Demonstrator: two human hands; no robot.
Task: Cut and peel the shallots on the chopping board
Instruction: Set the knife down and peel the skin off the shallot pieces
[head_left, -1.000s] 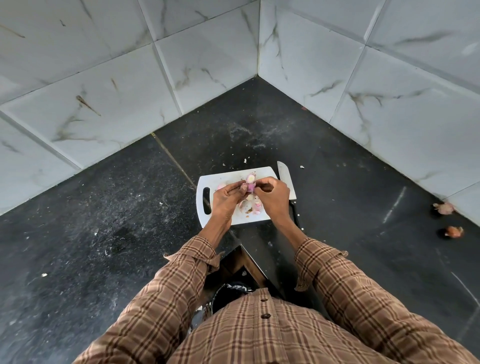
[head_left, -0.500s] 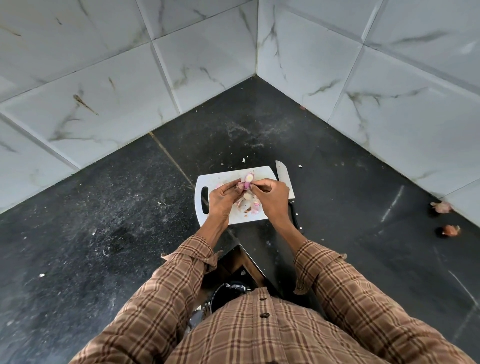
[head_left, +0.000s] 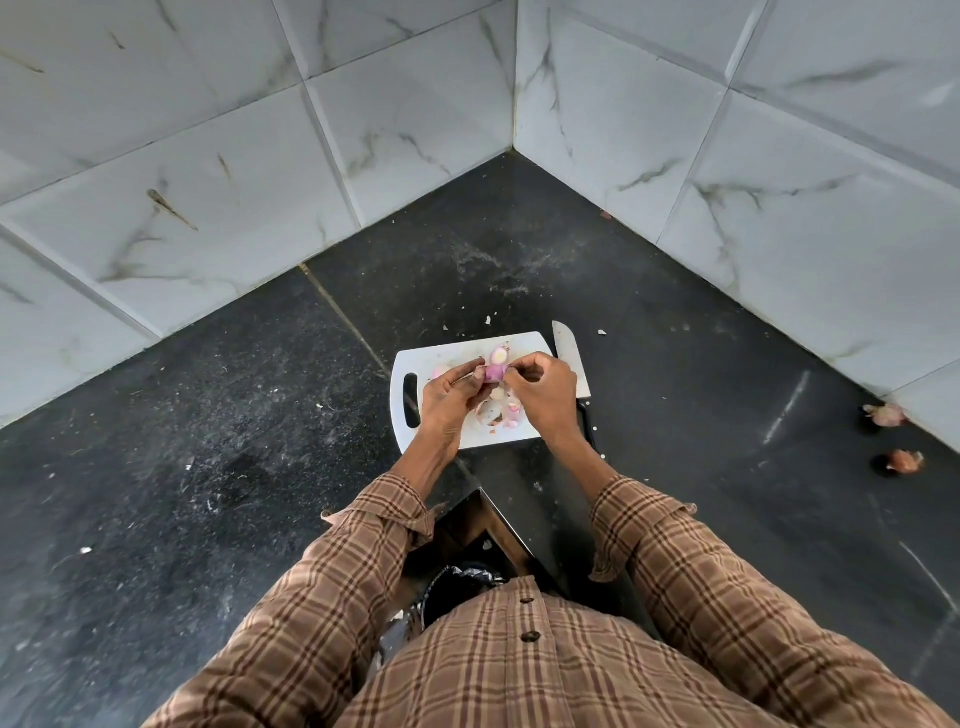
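A white chopping board (head_left: 423, 364) lies on the black counter in the corner. Over its middle my left hand (head_left: 449, 392) holds a small purple shallot (head_left: 493, 372) between its fingertips. My right hand (head_left: 543, 389) pinches at the shallot's right side, where a strip of skin seems to be. Another cut shallot (head_left: 499, 355), pale face up, sits on the board just behind them. Peels and cut pieces (head_left: 498, 413) lie on the board under my hands. A knife (head_left: 570, 356) rests along the board's right edge, its handle hidden by my right wrist.
Two unpeeled shallots (head_left: 883, 414) (head_left: 905, 460) lie at the far right of the counter by the wall. Tiled walls close the corner behind the board. A bin with a black bag (head_left: 457, 584) stands below the counter edge. Skin scraps dot the counter.
Both hands stay over the board on the same shallot. My right hand has pulled slightly to the right of it; the left hand keeps its hold.
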